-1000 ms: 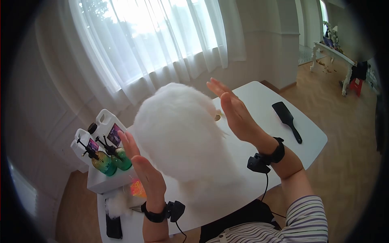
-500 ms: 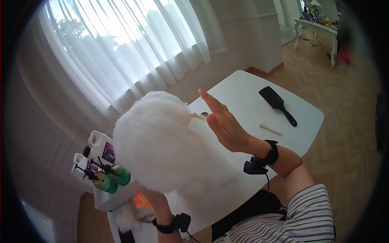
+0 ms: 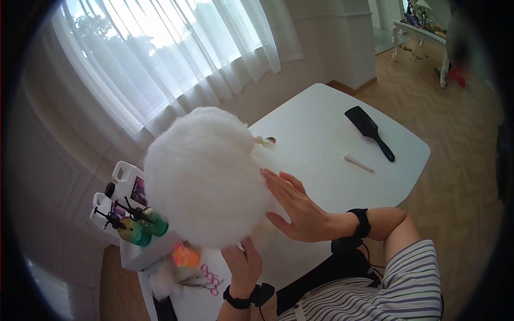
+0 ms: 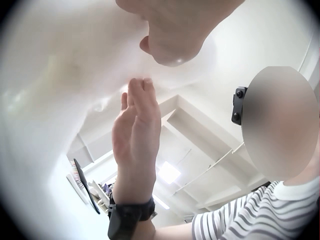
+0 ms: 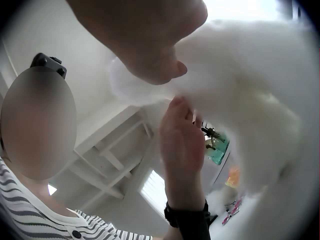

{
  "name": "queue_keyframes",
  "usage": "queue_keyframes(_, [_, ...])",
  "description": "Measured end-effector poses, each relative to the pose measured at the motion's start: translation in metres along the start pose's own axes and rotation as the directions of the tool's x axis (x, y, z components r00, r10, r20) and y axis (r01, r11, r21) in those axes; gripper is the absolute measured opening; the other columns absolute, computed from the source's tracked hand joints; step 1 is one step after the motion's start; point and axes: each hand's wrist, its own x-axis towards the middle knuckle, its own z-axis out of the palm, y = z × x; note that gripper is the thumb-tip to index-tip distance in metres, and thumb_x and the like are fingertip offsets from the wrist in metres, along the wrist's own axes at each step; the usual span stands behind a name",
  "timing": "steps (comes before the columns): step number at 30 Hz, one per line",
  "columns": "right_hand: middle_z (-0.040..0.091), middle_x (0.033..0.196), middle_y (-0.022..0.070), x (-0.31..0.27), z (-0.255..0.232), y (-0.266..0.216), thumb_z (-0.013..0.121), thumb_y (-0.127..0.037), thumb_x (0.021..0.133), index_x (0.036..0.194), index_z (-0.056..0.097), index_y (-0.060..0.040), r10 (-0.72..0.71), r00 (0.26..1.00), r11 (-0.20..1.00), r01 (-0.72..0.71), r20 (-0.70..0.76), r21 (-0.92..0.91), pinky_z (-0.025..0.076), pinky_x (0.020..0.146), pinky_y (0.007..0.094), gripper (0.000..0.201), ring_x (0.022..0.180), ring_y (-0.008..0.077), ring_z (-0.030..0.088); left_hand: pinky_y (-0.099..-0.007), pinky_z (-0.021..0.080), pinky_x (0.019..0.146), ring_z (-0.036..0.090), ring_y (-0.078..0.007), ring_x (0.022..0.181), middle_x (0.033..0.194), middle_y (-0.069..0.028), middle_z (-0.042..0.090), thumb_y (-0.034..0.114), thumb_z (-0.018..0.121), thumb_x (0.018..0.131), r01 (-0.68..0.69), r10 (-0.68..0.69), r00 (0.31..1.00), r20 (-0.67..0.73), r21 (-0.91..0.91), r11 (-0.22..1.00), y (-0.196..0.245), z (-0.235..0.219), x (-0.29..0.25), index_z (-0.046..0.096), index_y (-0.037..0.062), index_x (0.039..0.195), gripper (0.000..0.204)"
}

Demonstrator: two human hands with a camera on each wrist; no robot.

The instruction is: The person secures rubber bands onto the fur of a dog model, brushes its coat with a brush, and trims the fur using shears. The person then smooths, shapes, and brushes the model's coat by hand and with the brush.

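Observation:
A dog with a round, fluffy white coat sits at the near left part of the white table, its face turned away. A small tied lock of hair sticks out on its right. My right hand lies along the coat's right side with straight fingers, the fingertips at the fur. Low on the near side, my left hand reaches to the coat with extended fingers, its tips partly hidden against the fur. Both hands appear in the left wrist view, just under the pale fur.
On the right lie a black paddle brush and a thin white stick. At the left are two green spray bottles, white jugs, an orange packet, pink-handled scissors and a clump of white fluff.
My right hand has come down from beside the top of the coat to its lower right side. The left hand has moved from the left side to below the near side.

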Motion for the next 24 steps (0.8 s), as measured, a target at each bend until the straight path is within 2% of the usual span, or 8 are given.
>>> queue_keyframes(4, [0.032, 0.142, 0.0202, -0.006, -0.012, 0.011, 0.06, 0.001, 0.074, 0.139, 0.022, 0.0058, 0.05, 0.998, 0.982, -0.058, -0.049, -0.182, 0.025, 0.106, 0.0442, 0.076, 0.13, 0.0335, 0.033, -0.041, 0.029, 0.098, 0.042, -0.0331, 0.111, 0.116, -0.022, 0.047, 0.009, 0.047, 0.091, -0.064, 0.097, 0.989, -0.113, 0.266, 0.962, -0.018, 0.003, -0.009, 0.039, -0.0082, 0.121, 0.036])
queue_keyframes(7, [0.033, 0.141, 0.0193, 0.006, -0.018, 0.003, 0.058, 0.003, 0.071, 0.139, 0.025, 0.0051, 0.206, 0.956, 0.964, -0.234, -0.209, -0.122, 0.022, 0.108, 0.0443, 0.075, 0.132, 0.0301, 0.031, -0.041, 0.027, 0.1, 0.04, -0.0336, 0.114, 0.119, -0.0235, 0.045, 0.01, 0.048, 0.091, -0.042, 0.072, 0.977, -0.2, 0.148, 0.988, -0.007, 0.002, 0.002, 0.038, -0.0079, 0.123, 0.038])
queue_keyframes(11, [0.038, 0.139, 0.0188, 0.01, -0.004, -0.007, 0.059, 0.005, 0.068, 0.131, 0.038, 0.0041, -0.023, 0.997, 0.993, 0.014, -0.074, -0.12, 0.022, 0.108, 0.0441, 0.067, 0.132, 0.0293, 0.033, -0.0448, 0.025, 0.1, 0.038, -0.0358, 0.114, 0.122, -0.0247, 0.042, 0.012, 0.048, 0.091, 0.131, -0.134, 0.991, 0.009, 0.122, 0.984, 0.004, 0.006, 0.004, 0.036, -0.0069, 0.126, 0.041])
queue_keyframes(13, [0.045, 0.134, 0.0157, -0.002, 0.003, -0.003, 0.062, 0.004, 0.068, 0.127, 0.044, 0.0031, 0.015, 0.994, 0.982, -0.034, -0.106, -0.186, 0.025, 0.107, 0.0441, 0.062, 0.128, 0.0276, 0.039, -0.0497, 0.026, 0.098, 0.039, -0.0387, 0.111, 0.121, -0.0248, 0.043, 0.011, 0.048, 0.09, -0.157, 0.193, 0.98, -0.038, 0.441, 0.884, 0.0, 0.014, 0.002, 0.038, -0.0068, 0.124, 0.04])
queue_keyframes(17, [0.053, 0.127, 0.011, -0.016, -0.002, 0.005, 0.062, 0.002, 0.069, 0.122, 0.05, 0.0, 0.056, 0.968, 0.944, -0.131, -0.246, -0.302, 0.033, 0.103, 0.0415, 0.054, 0.122, 0.0244, 0.046, -0.0527, 0.025, 0.097, 0.039, -0.0391, 0.11, 0.123, -0.0252, 0.043, 0.008, 0.049, 0.088, -0.143, 0.279, 0.947, -0.16, 0.566, 0.812, -0.015, 0.009, -0.012, 0.042, -0.0051, 0.123, 0.038])
queue_keyframes(20, [0.056, 0.123, 0.0077, -0.017, -0.002, -0.001, 0.063, 0.001, 0.071, 0.112, 0.059, -0.0049, -0.188, 0.939, 0.918, 0.064, -0.287, -0.392, 0.039, 0.099, 0.0379, 0.041, 0.118, 0.0209, 0.05, -0.0515, 0.027, 0.097, 0.041, -0.0377, 0.114, 0.124, -0.0235, 0.044, 0.004, 0.049, 0.086, -0.272, 0.431, 0.893, -0.133, 0.602, 0.75, -0.02, 0.004, -0.014, 0.05, -0.0016, 0.119, 0.034])
queue_keyframes(22, [0.052, 0.128, 0.0089, -0.021, 0.004, 0.001, 0.06, -0.006, 0.076, 0.111, 0.059, -0.0048, -0.351, 0.936, 0.87, 0.317, -0.023, -0.378, 0.037, 0.101, 0.0389, 0.035, 0.12, 0.0214, 0.047, -0.0492, 0.03, 0.095, 0.045, -0.0332, 0.115, 0.123, -0.0179, 0.048, -0.001, 0.048, 0.083, -0.447, 0.497, 0.866, 0.05, 0.523, 0.726, -0.013, 0.006, -0.006, 0.055, 0.0021, 0.117, 0.035])
queue_keyframes(24, [0.053, 0.126, 0.0087, -0.034, 0.004, 0.012, 0.06, -0.008, 0.076, 0.107, 0.061, -0.0042, -0.332, 0.943, 0.873, 0.308, 0.002, -0.377, 0.038, 0.102, 0.039, 0.031, 0.118, 0.021, 0.049, -0.048, 0.031, 0.095, 0.048, -0.0308, 0.114, 0.12, -0.0142, 0.052, -0.003, 0.048, 0.081, -0.517, 0.526, 0.835, 0.158, 0.552, 0.654, -0.015, 0.0, -0.008, 0.057, 0.0035, 0.114, 0.035])
